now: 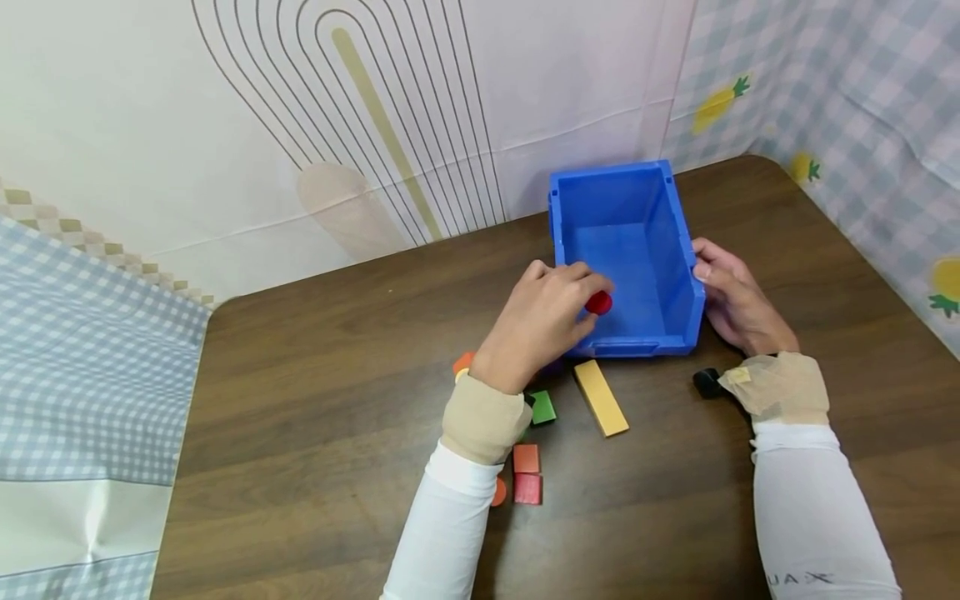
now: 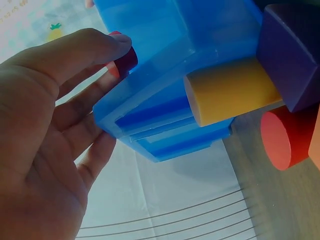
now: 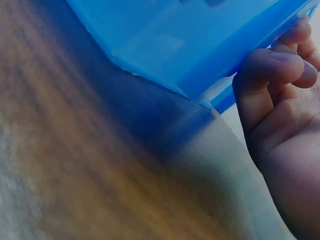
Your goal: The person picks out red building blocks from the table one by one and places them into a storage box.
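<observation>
My left hand (image 1: 542,318) is over the near left side of a blue plastic bin (image 1: 678,212). Its thumb and fingers pinch a small red cylinder block (image 1: 599,302); the left wrist view shows that cylinder (image 2: 125,59) at the thumb tip, in front of the bin's wall. At the bin's right side, my right hand (image 1: 741,302) grips the edge, fingers curled against the wall in the right wrist view. A yellow cylinder (image 2: 232,92), a purple block (image 2: 292,55) and a red-orange cylinder (image 2: 287,137) lie beside the bin, mostly hidden by my left hand in the head view.
On the wooden table (image 1: 315,417) a long yellow block (image 1: 602,398) lies just in front of the bin. Closer to me are a green block (image 1: 543,407), an orange block (image 1: 527,458) and a red block (image 1: 528,489). A patterned cloth (image 1: 510,100) hangs behind the table.
</observation>
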Demonstrator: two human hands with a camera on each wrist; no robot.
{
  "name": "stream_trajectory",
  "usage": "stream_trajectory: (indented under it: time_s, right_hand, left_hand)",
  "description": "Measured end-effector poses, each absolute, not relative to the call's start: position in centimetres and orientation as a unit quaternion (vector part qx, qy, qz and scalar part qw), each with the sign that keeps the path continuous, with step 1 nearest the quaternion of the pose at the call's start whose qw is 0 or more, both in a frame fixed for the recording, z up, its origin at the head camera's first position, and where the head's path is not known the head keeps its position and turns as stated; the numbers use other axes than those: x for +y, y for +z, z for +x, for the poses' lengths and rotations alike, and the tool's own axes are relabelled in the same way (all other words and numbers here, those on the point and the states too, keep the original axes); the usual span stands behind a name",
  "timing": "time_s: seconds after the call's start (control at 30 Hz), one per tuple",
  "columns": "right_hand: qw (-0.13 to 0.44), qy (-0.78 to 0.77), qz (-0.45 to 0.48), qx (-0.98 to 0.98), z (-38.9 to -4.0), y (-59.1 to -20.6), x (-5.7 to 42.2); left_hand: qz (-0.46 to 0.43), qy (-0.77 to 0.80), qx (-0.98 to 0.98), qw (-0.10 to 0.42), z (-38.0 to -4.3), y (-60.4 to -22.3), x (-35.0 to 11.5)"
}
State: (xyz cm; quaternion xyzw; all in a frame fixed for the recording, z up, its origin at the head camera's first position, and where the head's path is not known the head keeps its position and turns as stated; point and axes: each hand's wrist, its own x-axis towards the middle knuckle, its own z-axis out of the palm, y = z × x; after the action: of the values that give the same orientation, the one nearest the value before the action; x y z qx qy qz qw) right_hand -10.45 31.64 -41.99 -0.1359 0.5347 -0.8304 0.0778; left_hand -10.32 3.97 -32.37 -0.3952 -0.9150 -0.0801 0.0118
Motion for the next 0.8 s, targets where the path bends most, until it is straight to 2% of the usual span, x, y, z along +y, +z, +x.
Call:
stream_trajectory:
  time_s: [0.8]
  right_hand:
    - [0.082, -0.845, -0.129, 0.512, -10.6, -41.9, 31.6]
  left_hand:
    - [-0.378, 0.035, -0.924, 0.056, -10.4, -32.9, 5.5]
